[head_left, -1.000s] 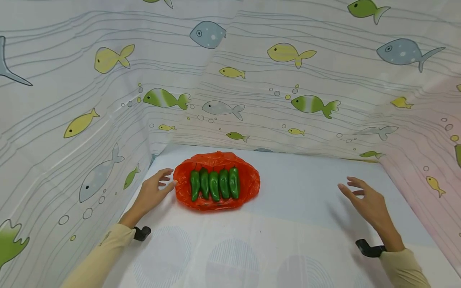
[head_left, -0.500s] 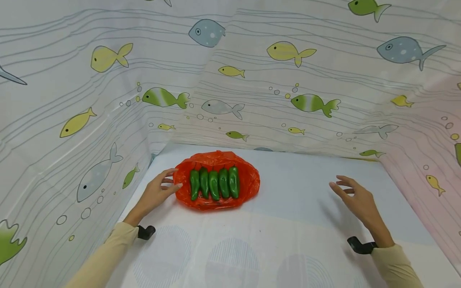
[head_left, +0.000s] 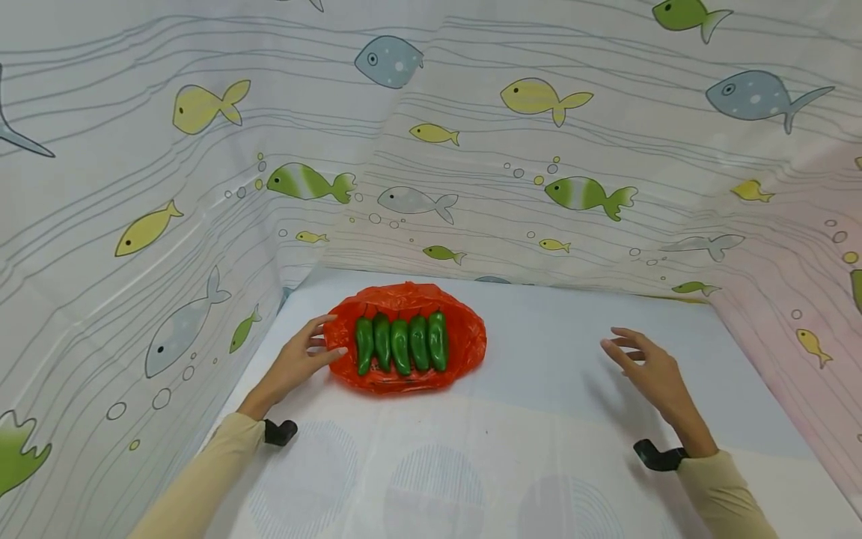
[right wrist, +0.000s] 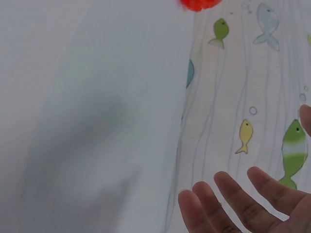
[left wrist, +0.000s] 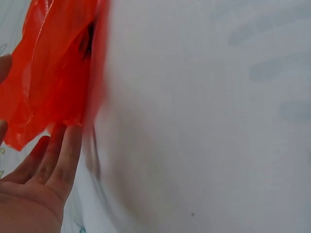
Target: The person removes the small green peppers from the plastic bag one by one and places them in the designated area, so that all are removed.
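Observation:
Several green peppers (head_left: 400, 348) lie side by side in a row inside an opened red plastic bag (head_left: 471, 344), left of the middle of the table. At the bag's left rim is the left hand (head_left: 296, 363), its fingers loosely spread and nothing gripped. In the left wrist view, fingertips (left wrist: 72, 138) of that hand reach the edge of the red bag (left wrist: 53, 73); whether they press it is hard to tell. The right hand (head_left: 649, 374) hovers over the table well to the right of the bag, fingers apart and relaxed, holding nothing.
A white cloth covers the table (head_left: 539, 442). Fish-printed curtains (head_left: 485, 165) rise at the back and on both sides, with the left curtain (head_left: 188, 322) near the left arm. Each wrist carries a black camera mount (head_left: 660, 455).
The left hand has moved slightly right, to the bag's rim. The right hand has drifted left toward the bag. Peppers and bag stay in place.

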The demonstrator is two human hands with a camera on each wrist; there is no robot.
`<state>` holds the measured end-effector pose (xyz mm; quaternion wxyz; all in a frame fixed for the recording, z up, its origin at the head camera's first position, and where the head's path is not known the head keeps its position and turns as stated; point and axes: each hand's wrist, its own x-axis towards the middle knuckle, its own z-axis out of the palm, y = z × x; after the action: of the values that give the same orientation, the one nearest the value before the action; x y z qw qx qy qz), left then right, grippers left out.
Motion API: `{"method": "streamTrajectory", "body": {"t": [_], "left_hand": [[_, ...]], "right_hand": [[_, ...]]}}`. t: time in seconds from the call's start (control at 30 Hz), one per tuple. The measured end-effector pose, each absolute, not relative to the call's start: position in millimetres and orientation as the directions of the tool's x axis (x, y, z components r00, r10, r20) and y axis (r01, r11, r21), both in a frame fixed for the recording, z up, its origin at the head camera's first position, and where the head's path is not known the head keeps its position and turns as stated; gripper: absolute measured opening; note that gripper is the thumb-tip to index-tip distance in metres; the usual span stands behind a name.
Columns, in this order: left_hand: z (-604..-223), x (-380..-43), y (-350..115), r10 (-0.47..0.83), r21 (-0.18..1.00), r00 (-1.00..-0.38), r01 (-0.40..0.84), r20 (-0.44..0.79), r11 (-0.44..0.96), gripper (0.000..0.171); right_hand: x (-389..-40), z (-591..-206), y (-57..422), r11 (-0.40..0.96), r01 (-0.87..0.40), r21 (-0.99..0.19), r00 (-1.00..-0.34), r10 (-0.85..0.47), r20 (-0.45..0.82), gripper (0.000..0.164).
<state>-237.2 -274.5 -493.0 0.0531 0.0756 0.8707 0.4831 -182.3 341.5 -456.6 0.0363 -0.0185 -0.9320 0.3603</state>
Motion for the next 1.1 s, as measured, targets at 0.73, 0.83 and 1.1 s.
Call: {"method": "streamTrajectory", "body": {"t": [0.73, 0.83, 1.1], "left_hand": [[-499.1, -239.2, -267.1, 0.221, 0.882, -0.975, 0.112, 0.009, 0.458, 0.075], [-485.9, -232.6, -261.3, 0.224, 0.885, -0.975, 0.110, 0.007, 0.452, 0.073], [-469.1, -223.3, -255.0, 0.231, 0.898, -0.973, 0.109, 0.008, 0.426, 0.075]], "right_hand": [[-206.0, -463.2, 288.9, 0.669, -0.009, -0.744, -1.000, -0.020, -0.005, 0.075], [-208.4, -463.4, 282.6, 0.657, -0.027, -0.754, -0.999, -0.038, 0.003, 0.074], [-218.2, -465.2, 261.4, 0.635, -0.052, -0.770, -0.998, -0.065, 0.014, 0.071]]}}
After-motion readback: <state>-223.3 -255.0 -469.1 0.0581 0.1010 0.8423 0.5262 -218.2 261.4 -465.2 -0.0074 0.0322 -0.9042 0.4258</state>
